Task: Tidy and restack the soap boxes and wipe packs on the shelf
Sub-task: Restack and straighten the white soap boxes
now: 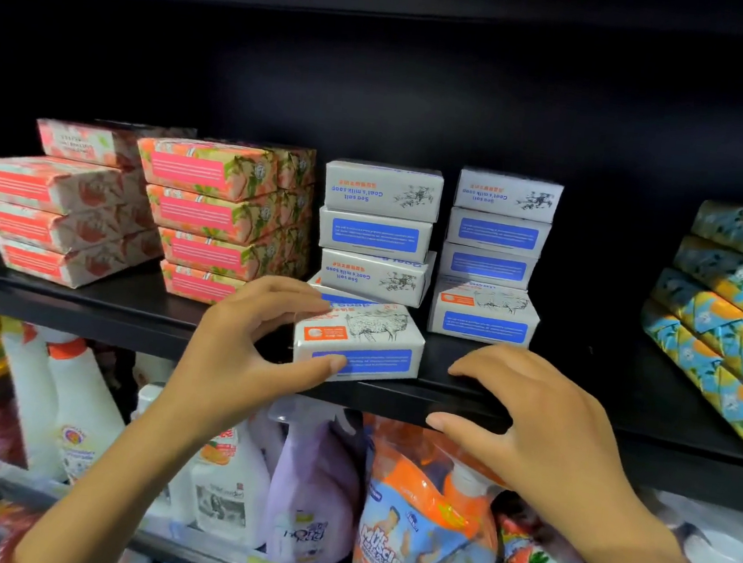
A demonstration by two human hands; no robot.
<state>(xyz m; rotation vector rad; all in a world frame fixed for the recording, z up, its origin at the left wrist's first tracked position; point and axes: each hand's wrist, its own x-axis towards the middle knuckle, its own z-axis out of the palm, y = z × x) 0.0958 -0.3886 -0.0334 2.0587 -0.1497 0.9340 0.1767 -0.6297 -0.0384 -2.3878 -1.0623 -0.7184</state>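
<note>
A white-and-blue goat's milk soap box (pixel 370 343) lies at the front edge of the black shelf (pixel 453 397). My left hand (pixel 243 350) pinches its left end, fingers on top and thumb on the front face. My right hand (pixel 543 418) hovers to the right of the box with fingers curved, touching nothing that I can make out. Behind stand two stacks of the same white soap boxes, one (pixel 377 233) in the middle and one (pixel 493 257) to its right. Pink floral packs (pixel 225 215) are stacked at the left, with more pink packs (pixel 66 203) further left.
Blue-and-orange wrapped packs (pixel 728 314) are stacked at the right end of the shelf. The shelf below holds spray bottles (pixel 72 405), a purple bottle (pixel 315 491) and an orange refill pouch (pixel 427 516). The upper shelf's underside is dark above.
</note>
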